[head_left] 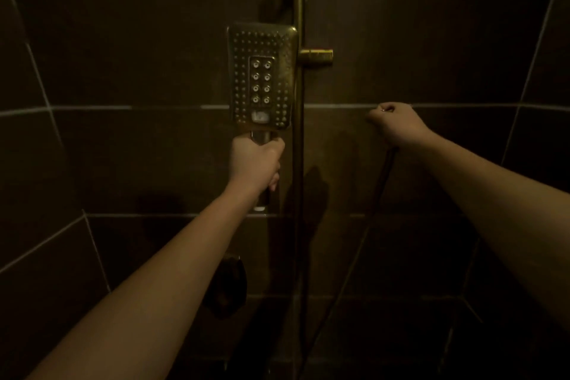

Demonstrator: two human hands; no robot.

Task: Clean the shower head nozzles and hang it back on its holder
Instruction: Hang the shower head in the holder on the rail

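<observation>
A rectangular gold shower head [262,77] stands upright with its nozzle face toward me, just left of the vertical gold rail [298,133]. My left hand [255,163] is wrapped around its handle below the head. The holder [316,56], a short gold bracket on the rail, sits right of the head's upper edge. My right hand [393,125] is closed into a fist to the right of the rail, and the dark hose [381,191] runs down from under it. Whether the head rests in the holder is unclear.
Dark wall tiles with pale grout lines surround everything. A dark round valve fitting [229,287] sits on the wall low down, left of the rail. The lighting is dim.
</observation>
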